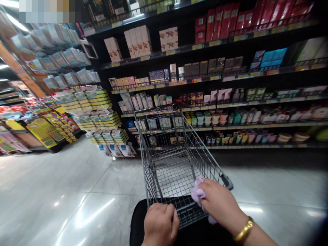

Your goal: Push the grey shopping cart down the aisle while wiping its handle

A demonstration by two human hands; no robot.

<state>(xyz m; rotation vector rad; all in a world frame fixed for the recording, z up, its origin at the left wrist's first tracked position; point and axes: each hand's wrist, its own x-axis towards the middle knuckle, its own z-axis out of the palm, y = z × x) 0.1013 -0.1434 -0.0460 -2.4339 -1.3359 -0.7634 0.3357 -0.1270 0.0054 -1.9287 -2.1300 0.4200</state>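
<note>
A grey wire shopping cart (227, 181) stands right in front of me, with only bare mesh visible inside its basket. My left hand (161, 221) is closed in a fist at the near left corner, its fingers curled over the cart's edge. In my right hand (216, 201) is a bunched lilac cloth (197, 193), held over the near right part of the basket. A loose end of the cloth hangs below that hand. A gold bracelet (244, 230) circles my right wrist.
Dark shelves (256, 126) with boxes, bottles and tubs run behind the cart. To their left, hanging racks hold yellow-striped packs (102, 118) and pale blue packets (61, 59). A display stand (43, 131) is farther left. The grey floor (102, 205) is shiny.
</note>
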